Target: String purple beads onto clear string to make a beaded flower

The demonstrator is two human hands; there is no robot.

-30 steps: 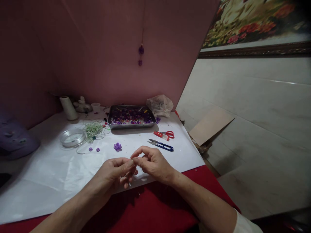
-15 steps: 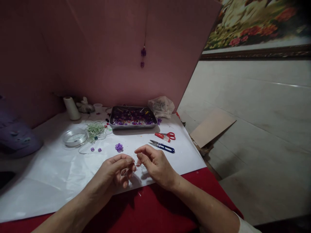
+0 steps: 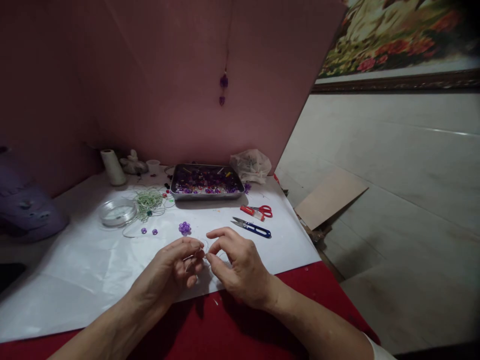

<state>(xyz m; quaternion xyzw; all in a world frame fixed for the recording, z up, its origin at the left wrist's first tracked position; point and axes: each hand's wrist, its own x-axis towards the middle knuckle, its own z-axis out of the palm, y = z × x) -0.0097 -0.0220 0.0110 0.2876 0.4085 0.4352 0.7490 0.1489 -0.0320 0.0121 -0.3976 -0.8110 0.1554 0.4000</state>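
My left hand pinches a thin pale thread between thumb and index finger, with a loop of it across the curled lower fingers. Close on its right, my right hand has thumb and index finger pressed together on the same thread; the exact grip is too fine to make out. Both hands are just above the front of the white paper. Beyond the left fingertips lies a purple bead flower. Blue-handled thread snips rest behind my right hand, their blades partly open.
Red-handled scissors lie beside a small red tube. A metal tray of beads stands at the back, near a plastic bag. To the left are a clear spool, tangled green cord and a white thread cone.
My right hand has shifted slightly down and left, and its thumb and fingers have changed position on the thread. My left hand has barely moved. The view has turned a little left.
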